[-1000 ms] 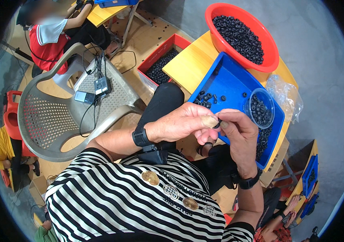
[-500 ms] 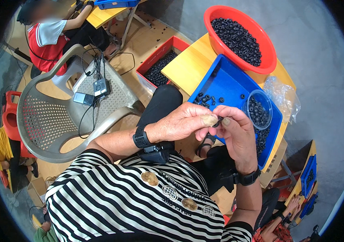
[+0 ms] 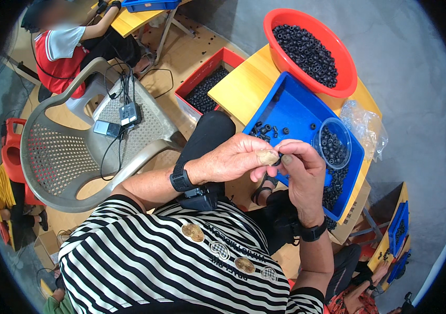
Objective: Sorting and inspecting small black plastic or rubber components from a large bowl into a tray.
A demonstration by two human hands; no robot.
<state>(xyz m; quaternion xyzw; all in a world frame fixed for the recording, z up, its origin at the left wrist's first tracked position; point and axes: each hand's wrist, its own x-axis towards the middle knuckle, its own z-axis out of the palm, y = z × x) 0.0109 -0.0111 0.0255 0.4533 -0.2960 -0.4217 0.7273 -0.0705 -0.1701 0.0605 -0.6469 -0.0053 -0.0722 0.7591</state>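
Observation:
My left hand point(image 3: 241, 159) and my right hand point(image 3: 302, 166) meet above the near edge of a blue tray point(image 3: 293, 99). Thumbs and fingers of both pinch a small black ring-shaped part point(image 3: 278, 160), mostly hidden between the fingertips. Behind the hands, several loose black parts point(image 3: 265, 129) lie in the tray. A round clear plastic tub point(image 3: 349, 137) holding more black parts sits in the tray, just right of my right hand. More parts point(image 3: 333, 191) are heaped beside and below the tub.
A red basin point(image 3: 356, 76) full of black parts stands on the yellow table point(image 3: 233, 86), beside a crumpled clear bag point(image 3: 361, 123). A red box point(image 3: 184, 89) of parts is on the floor. Left stands a grey plastic chair point(image 3: 58, 157) with cables and devices. Other people point(image 3: 66, 57) sit nearby.
My right hand has drawn slightly left and closer to my left hand, its fingers now covering more of the black part. My left hand stays nearly in place.

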